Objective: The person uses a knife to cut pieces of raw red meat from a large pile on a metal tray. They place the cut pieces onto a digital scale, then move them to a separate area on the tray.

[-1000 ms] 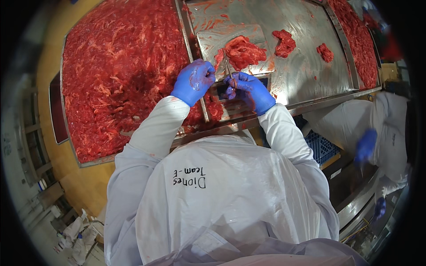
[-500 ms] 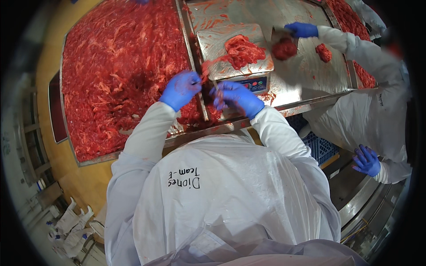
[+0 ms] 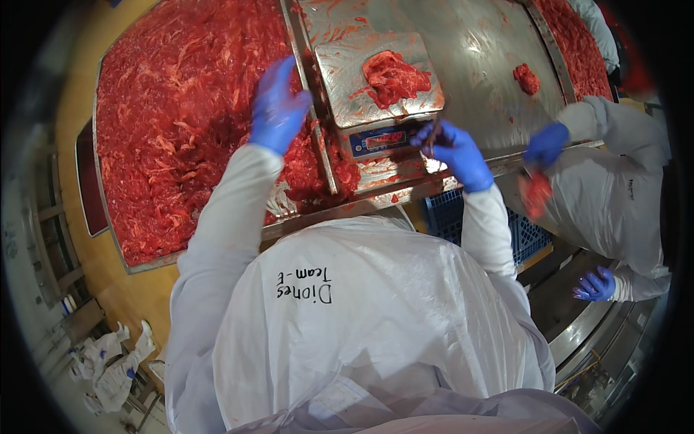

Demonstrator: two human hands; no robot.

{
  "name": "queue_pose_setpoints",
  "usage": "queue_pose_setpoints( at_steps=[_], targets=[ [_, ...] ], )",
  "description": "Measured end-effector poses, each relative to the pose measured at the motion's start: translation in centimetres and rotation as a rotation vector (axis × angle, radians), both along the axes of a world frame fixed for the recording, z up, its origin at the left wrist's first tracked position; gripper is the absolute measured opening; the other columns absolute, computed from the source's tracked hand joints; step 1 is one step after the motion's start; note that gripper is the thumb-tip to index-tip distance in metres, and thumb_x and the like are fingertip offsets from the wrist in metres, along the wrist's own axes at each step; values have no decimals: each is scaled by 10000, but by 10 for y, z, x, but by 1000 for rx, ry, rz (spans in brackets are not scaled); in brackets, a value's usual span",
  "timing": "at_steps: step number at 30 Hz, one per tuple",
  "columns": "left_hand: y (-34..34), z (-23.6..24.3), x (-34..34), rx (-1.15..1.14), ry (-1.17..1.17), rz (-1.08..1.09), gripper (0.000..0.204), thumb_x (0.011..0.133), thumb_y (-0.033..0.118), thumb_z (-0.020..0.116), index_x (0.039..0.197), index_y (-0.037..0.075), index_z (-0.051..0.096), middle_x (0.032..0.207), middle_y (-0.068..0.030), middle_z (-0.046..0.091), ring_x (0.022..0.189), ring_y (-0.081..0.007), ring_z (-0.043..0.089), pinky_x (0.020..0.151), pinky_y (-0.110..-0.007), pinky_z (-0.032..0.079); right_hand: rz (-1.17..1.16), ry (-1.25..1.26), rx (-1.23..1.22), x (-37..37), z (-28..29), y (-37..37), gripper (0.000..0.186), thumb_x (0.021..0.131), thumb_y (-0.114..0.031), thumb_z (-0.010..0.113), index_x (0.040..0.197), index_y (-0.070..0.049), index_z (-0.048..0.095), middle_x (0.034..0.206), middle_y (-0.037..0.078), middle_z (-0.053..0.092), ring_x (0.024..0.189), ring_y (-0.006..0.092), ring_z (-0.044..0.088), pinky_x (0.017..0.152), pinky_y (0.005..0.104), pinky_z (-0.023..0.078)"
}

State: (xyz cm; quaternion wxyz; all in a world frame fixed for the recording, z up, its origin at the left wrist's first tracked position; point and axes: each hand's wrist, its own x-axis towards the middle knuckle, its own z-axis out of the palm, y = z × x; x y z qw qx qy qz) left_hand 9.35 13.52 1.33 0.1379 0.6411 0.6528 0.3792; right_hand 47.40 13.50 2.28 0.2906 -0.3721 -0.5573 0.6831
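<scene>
My left hand (image 3: 278, 108), in a blue glove, is over the big tray of shredded red meat (image 3: 188, 130), beside its metal divider. Its fingers are stretched and the thumb stands apart, with nothing seen in it. My right hand (image 3: 463, 158), gloved too, is closed around a thin, dark, blade-like tool (image 3: 434, 134) seen nearly edge-on; its exact kind is unclear. That hand is by the front right corner of a metal weighing scale (image 3: 340, 79). A lump of red meat (image 3: 392, 78) lies on the scale's plate, above a lit display (image 3: 385, 139).
At the right, a co-worker's blue-gloved hand (image 3: 547, 145) holds a blurred piece of meat (image 3: 536, 194); their other hand (image 3: 595, 284) hangs lower. A small meat lump (image 3: 526, 79) lies on the steel table (image 3: 484, 43). Blue crates (image 3: 444, 215) stand below the table edge.
My left hand has moved up and left, off the divider, and opened. My right hand has gone right with the tool. The co-worker's hand has brought meat toward the table's near edge.
</scene>
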Motion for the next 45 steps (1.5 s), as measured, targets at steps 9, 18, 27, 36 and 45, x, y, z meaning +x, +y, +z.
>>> queue_pose_setpoints(
  at_steps=[9,18,27,36,45],
  targets=[
    [23,-9,31,-169,-547,-250,651,906,-53,569,1547,43,509,1473,-232,613,1350,-321,615,1118,-376,482,-54,-94,184,-97,13,18,310,949,-170,752,1216,-44,658,1214,94,704,1160,193,672,1014,361,532],
    [-44,5,-61,-450,267,143,794,869,357,825,1562,151,496,1528,-357,439,1466,-495,419,1216,-508,385,-285,-656,663,-98,-14,113,645,967,-375,698,1494,-58,501,1438,240,634,1286,392,650,1061,446,509],
    [-181,-85,-6,-207,187,-259,229,879,59,618,1099,93,670,1053,-244,631,965,-452,653,840,-534,558,-253,-350,600,-71,-20,-30,349,972,-85,708,1303,-17,622,1199,113,699,1109,233,662,996,364,516],
    [-128,-7,-14,-223,180,-171,377,854,211,748,1185,56,655,1191,-203,641,1089,-422,648,897,-500,565,-1,-724,538,-13,-98,-88,423,897,-213,764,1275,-46,671,1080,181,741,986,351,723,881,449,575],
    [-60,-20,-17,-360,183,-336,308,1069,272,488,1050,72,722,1089,-216,704,994,-399,709,881,-486,569,-72,-797,547,-35,-83,-88,374,928,-240,739,1237,-40,676,1050,172,748,946,334,732,862,435,575]
  ],
)
